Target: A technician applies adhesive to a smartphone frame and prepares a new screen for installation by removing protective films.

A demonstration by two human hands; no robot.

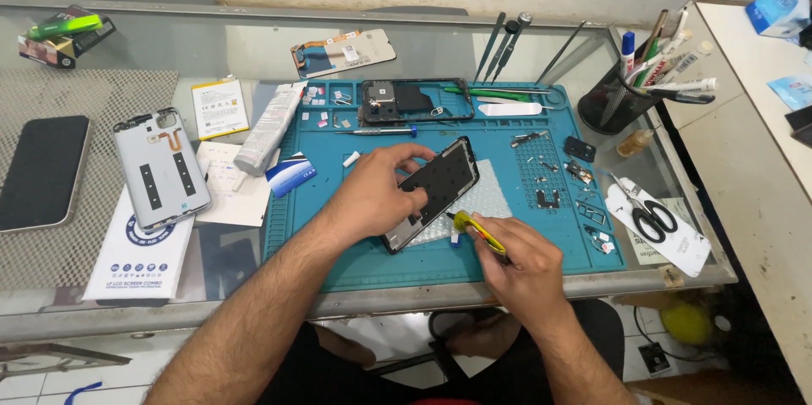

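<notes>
At the far left of the frame a dark phone (42,171) lies face up on a mesh mat, untouched and well apart from the hands. Just right of it a grey back cover (161,168) lies inside-up on a white printed box (139,265), so the phone in hand is already opened and its shell set aside; a flat white-and-yellow battery (219,107) and a grey glue tube (269,128) lie near it, toward the upper left. On the blue mat (355,265) in the middle of the worktop, a black middle frame (414,101) with its board sits at the upper centre, with a blue-tipped screwdriver (385,130) just below it, and a separate screen part (342,51) rests on the glass beyond. The left hand (372,194) has its grip closed on the upper left edge of the black screen panel (436,192), which lies tilted on a pale dotted pad at the centre of the mat. The right hand (524,265), lower centre, is clenched around a yellow-handled tool (478,232) whose tip touches the panel's lower edge. Small removed parts and brackets (550,177) lie scattered on the mat's right side, and scissors (647,215) and a black pen holder (609,101) stand further right. Judging from all this, teardown looks finished and work on the panel is midway; the frame, battery and cover are not yet rejoined.
</notes>
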